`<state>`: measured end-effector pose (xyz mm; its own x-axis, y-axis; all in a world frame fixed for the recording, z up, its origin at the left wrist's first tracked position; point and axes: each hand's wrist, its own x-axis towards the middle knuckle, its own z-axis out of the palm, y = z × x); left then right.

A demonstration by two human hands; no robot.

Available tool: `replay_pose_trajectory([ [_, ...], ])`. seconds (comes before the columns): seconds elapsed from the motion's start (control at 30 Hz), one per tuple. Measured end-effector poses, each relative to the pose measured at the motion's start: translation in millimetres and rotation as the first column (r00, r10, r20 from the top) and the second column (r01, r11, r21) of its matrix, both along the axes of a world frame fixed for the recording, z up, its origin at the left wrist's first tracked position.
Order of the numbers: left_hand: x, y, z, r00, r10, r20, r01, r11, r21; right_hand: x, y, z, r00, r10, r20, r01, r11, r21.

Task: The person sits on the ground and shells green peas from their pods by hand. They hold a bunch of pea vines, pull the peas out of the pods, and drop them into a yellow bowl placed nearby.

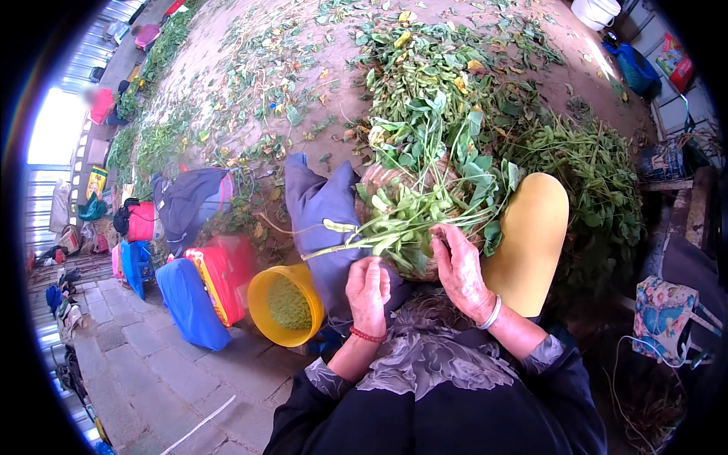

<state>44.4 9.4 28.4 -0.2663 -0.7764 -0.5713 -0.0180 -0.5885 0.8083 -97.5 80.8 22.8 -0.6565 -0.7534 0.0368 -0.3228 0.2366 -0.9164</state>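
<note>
Green soybean plants with pods (406,213) lie across a woven basket (387,175) between the person's knees. My left hand (368,287), with a red bead bracelet, is at the near side of the stems, its fingers curled and thumb against the fingertips; whether something small is between them cannot be told. My right hand (458,264), with a silver bangle, has its thumb and forefinger closed at the leaves and pods of a plant. To the left of my left hand, a yellow bucket (261,296) holds shelled green beans (289,302).
More bean plants (574,165) are heaped at the right, and loose leaves litter the ground. Blue (190,304) and red bundles stand left of the bucket. A floral bag (662,315) is at the right. A person in red (102,105) sits far left.
</note>
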Motion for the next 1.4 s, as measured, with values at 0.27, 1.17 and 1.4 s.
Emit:
replay_pose_trajectory([
  [0.27, 0.0, -7.4, -10.7, 0.987, -0.163, 0.009, 0.163, 0.986, -0.041, 22.6, -10.7, -2.2, 0.975, 0.221, -0.029, -0.221, 0.975, -0.017],
  [1.17, -12.1, -3.1, 18.3, 0.902, -0.373, -0.218, 0.410, 0.899, 0.154, -60.0, -37.3, -3.8, 0.969, 0.239, -0.060, -0.202, 0.909, 0.364],
  [1.4, -13.0, -8.3, 15.2, 0.858, -0.414, -0.304, 0.484, 0.851, 0.205, -44.4, -11.6, 1.2, 0.966, -0.009, 0.260, -0.021, 0.994, 0.111],
])
